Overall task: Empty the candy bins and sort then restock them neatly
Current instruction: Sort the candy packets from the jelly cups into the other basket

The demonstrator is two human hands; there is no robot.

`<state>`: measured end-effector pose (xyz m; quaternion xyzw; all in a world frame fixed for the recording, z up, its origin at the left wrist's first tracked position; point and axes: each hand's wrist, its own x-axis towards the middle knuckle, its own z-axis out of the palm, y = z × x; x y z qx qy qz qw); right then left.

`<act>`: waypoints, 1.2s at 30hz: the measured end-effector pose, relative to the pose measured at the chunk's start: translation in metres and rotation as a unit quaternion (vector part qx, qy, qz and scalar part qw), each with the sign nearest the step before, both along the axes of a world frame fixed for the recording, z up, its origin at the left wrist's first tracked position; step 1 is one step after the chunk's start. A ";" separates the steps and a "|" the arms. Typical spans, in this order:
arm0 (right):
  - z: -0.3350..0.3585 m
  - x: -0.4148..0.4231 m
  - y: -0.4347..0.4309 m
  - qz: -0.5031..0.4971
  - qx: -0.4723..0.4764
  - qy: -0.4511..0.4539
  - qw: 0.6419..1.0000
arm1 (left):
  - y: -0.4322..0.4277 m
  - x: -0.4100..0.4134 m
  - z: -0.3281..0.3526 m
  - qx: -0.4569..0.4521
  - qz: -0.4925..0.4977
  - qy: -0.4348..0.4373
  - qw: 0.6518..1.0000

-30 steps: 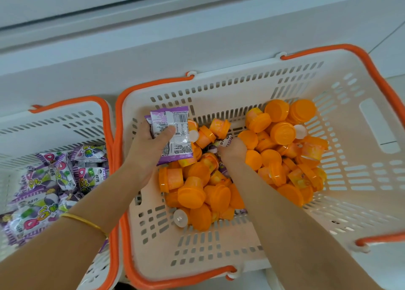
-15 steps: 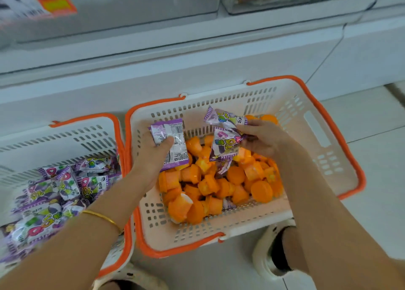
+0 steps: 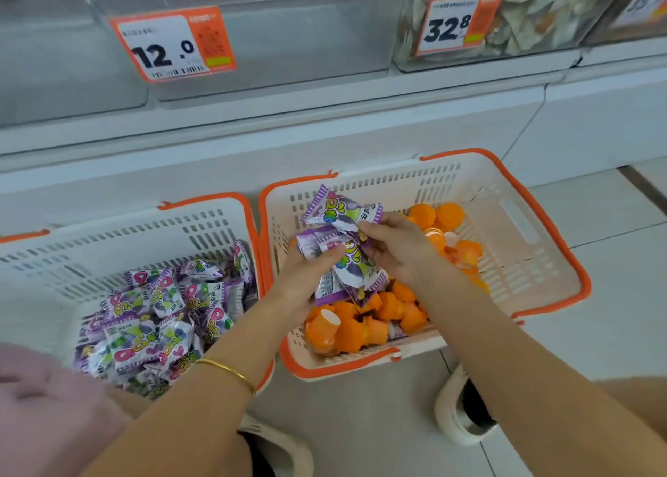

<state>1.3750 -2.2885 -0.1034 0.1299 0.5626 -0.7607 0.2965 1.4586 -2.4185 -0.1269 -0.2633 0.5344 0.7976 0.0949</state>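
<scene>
L hand (image 3: pixel 306 278) met R hand (image 3: pixel 397 249), gripping purple packets (image 3: pixel 343 213), above basket (image 3: pixel 534 267) centre

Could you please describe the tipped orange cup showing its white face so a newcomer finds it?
Start at the right basket of orange cups. In its near left corner lies the tipped cup; it alone there shows a pale round face, its neighbours only orange.
</scene>
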 end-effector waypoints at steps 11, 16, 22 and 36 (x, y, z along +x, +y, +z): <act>0.004 -0.004 0.016 0.094 0.110 0.028 0.989 | -0.008 -0.004 0.014 0.148 0.066 -0.018 0.987; -0.013 -0.003 0.002 0.111 0.150 0.148 0.971 | 0.001 -0.017 0.013 0.091 0.060 -0.009 0.994; -0.029 -0.042 0.039 0.143 0.015 0.041 0.989 | -0.013 -0.043 -0.004 0.083 0.100 0.022 0.991; -0.156 -0.064 0.043 0.436 0.593 0.339 0.585 | -0.038 -0.058 -0.052 -0.002 0.067 0.037 0.997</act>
